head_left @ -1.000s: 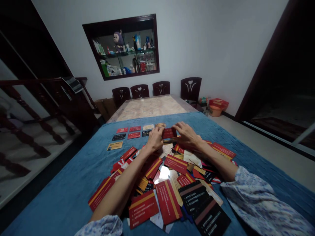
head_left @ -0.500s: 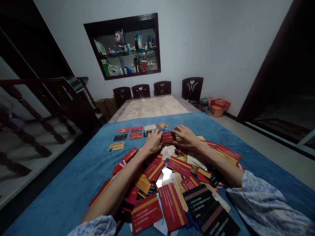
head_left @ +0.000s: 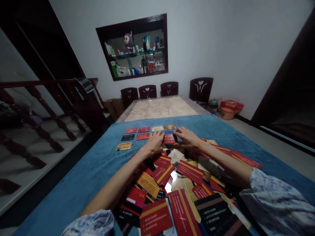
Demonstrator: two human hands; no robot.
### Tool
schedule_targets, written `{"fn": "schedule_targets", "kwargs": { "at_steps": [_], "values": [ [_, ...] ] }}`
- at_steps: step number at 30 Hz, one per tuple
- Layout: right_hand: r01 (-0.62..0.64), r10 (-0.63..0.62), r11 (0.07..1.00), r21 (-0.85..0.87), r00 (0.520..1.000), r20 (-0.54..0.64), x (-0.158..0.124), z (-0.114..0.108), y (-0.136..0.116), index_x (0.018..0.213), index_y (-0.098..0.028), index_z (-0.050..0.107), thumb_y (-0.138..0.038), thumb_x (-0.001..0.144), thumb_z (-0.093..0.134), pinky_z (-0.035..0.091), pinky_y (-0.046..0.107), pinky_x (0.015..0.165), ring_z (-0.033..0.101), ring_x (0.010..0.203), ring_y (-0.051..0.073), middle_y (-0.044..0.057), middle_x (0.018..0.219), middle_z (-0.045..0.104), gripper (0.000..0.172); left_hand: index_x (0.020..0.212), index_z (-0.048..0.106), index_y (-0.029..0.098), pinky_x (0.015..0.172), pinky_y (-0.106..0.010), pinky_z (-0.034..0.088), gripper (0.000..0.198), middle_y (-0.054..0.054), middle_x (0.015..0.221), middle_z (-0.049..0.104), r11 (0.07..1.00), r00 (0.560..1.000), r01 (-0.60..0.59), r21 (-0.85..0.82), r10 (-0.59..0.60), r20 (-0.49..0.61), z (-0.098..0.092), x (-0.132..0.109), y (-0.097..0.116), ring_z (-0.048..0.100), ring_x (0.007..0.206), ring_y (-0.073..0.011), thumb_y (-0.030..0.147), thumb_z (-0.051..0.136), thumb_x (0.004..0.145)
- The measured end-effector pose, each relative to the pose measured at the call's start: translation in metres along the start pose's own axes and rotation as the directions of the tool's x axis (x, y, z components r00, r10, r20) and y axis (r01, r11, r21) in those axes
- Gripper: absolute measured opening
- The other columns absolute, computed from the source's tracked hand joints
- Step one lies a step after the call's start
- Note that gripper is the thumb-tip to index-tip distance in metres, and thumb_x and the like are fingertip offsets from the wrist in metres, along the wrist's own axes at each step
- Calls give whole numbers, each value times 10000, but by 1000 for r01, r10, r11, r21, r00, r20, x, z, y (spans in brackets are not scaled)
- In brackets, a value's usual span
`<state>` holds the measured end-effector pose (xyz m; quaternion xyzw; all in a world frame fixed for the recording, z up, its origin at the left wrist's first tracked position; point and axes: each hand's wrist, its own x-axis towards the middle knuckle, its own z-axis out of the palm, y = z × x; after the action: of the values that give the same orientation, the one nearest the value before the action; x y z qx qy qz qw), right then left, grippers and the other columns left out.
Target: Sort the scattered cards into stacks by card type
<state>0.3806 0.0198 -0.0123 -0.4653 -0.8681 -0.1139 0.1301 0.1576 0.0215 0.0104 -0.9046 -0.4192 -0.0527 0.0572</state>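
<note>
My left hand (head_left: 155, 143) and my right hand (head_left: 187, 140) both pinch the ends of one red card (head_left: 169, 139) and hold it low over the blue cloth (head_left: 93, 170). Just beyond it lie two short rows of cards (head_left: 145, 132), red, black, pale and blue, with a yellow card (head_left: 123, 146) set below them on the left. A loose heap of red, black and yellow cards (head_left: 182, 186) covers the cloth between my forearms and nearer to me.
Past the blue cloth the bare marble table top (head_left: 159, 107) runs to several dark chairs (head_left: 169, 88) by the wall. A wall niche (head_left: 136, 49) holds bottles and a plush toy. A wooden stair railing (head_left: 49, 108) stands left; a red basin (head_left: 230, 108) sits on the floor right.
Both hands have lowered the red card toward the cloth beside the rows. The view has swung left, so everything sits further right in the picture.
</note>
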Motion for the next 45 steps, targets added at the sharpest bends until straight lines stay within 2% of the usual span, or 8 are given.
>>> {"fn": "schedule_targets", "kwargs": {
  "at_steps": [9, 12, 17, 27, 34, 45],
  "values": [
    [42, -44, 996, 80, 998, 35, 29, -2, -10, 994, -177, 670, -414, 829, 686, 440, 369, 843, 502, 1076, 290, 142, 1081, 595, 289, 1243, 500, 176, 968, -446, 435, 458, -130, 1327, 507, 998, 998, 58, 30, -59, 38, -4, -1, -24, 423, 1235, -293, 134, 558, 791],
    [16, -19, 997, 82, 999, 41, 41, 3, -12, 976, -177, 673, -399, 805, 724, 434, 369, 853, 506, 1072, 287, 141, 1099, 597, 285, 1233, 506, 187, 980, -462, 428, 455, -132, 1343, 490, 996, 995, 83, 25, -84, 59, -8, -2, -31, 414, 1246, -296, 122, 558, 786],
    [-3, -2, 998, 65, 997, 83, 63, 6, -16, 992, -182, 677, -422, 804, 732, 414, 344, 823, 515, 1036, 272, 133, 1110, 594, 310, 1254, 496, 205, 1016, -503, 398, 476, -130, 1350, 488, 994, 992, 107, 34, -109, 58, -8, 0, -49, 392, 1271, -308, 125, 555, 789],
    [14, -18, 1000, 20, 977, 211, 105, -10, -34, 1070, -170, 666, -427, 869, 664, 406, 308, 767, 510, 1088, 274, 141, 1155, 576, 326, 1244, 503, 211, 967, -506, 431, 422, -132, 1314, 501, 985, 985, 140, 103, -149, 82, -14, 1, -86, 415, 1225, -313, 156, 530, 827],
    [37, -36, 999, 0, 972, 230, 139, -4, -39, 1088, -174, 672, -436, 869, 660, 425, 320, 813, 508, 1130, 286, 147, 1199, 562, 342, 1177, 537, 204, 931, -491, 446, 376, -128, 1298, 511, 973, 977, 173, 154, -189, 96, -14, 5, -114, 423, 1200, -303, 129, 523, 809],
    [4, -3, 1000, -5, 967, 255, 180, 7, -45, 1099, -188, 693, -409, 855, 661, 444, 342, 859, 493, 1163, 304, 148, 1258, 555, 331, 1212, 552, 214, 961, -550, 377, 428, -132, 1297, 508, 969, 969, 213, 122, -225, 99, -4, 19, -156, 383, 1233, -334, 147, 544, 789]
  ]
}}
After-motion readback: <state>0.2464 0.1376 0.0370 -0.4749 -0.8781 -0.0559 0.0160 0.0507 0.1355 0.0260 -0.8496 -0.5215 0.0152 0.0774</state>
